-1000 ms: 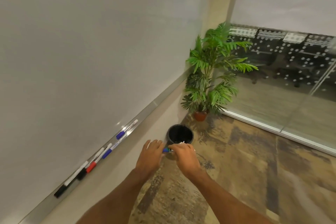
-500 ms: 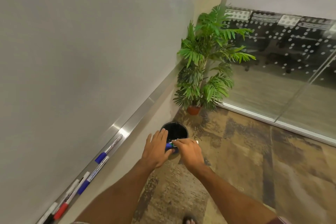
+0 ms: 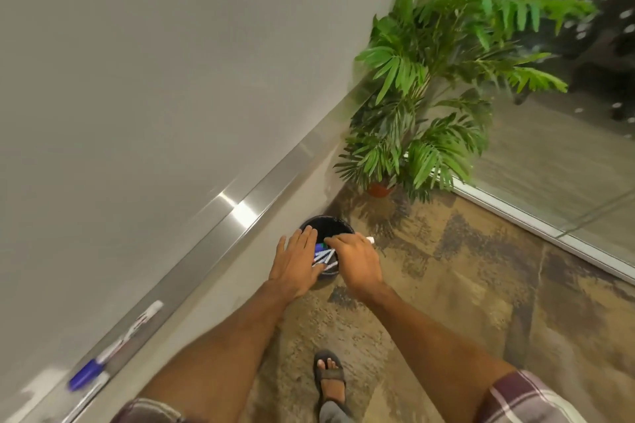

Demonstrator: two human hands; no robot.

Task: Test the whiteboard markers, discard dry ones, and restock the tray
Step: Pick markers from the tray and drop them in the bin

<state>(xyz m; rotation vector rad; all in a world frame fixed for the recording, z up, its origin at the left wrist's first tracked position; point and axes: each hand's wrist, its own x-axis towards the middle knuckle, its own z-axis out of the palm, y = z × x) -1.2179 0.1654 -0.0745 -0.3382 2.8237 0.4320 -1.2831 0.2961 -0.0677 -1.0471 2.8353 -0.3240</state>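
Note:
My right hand grips a whiteboard marker over a black bin on the floor. The marker's white end sticks out to the right and its blue-green cap points left. Beside that cap my left hand is held with straight fingers; whether it touches the cap is unclear. Several markers lie inside the bin below my hands. On the silver tray under the whiteboard, a blue-capped marker and a second marker lie at the lower left.
A potted palm stands in the corner just beyond the bin. A glass wall with a white base rail runs along the right. My sandalled foot is on the patterned carpet below the bin.
The view has tilted down and come closer to the bin, so the markers inside it now show. Both hands stay together at the marker over the bin. The tray markers have slid toward the lower left.

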